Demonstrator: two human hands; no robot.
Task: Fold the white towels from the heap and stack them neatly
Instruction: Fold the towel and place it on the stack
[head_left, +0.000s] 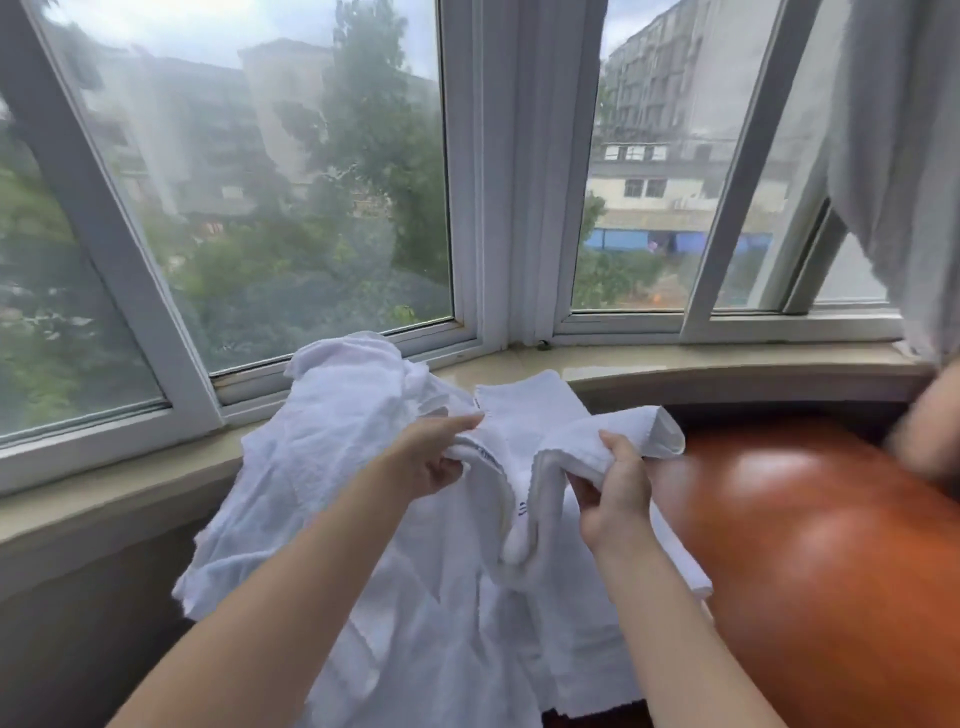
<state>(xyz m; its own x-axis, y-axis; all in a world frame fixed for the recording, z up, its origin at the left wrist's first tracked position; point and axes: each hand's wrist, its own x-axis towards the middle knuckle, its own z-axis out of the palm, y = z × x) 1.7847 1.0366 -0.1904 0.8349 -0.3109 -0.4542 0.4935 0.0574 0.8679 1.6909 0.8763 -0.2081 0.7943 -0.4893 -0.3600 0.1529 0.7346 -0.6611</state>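
A heap of white towels (332, 467) lies on the left part of a glossy brown table and rises against the window sill. Over the heap I hold one white towel (524, 499) with a dark stitched edge. My left hand (434, 457) pinches its left edge between thumb and fingers. My right hand (615, 488) grips a bunched fold of it on the right. Between both hands the towel sags in a loop, and one end sticks out to the right past my right hand.
The brown table (831, 545) stretches to the right of the heap. A marble window sill (701, 364) runs behind it under large windows. A grey curtain (904, 156) hangs at the upper right, with a blurred part of a person (930, 436) below it.
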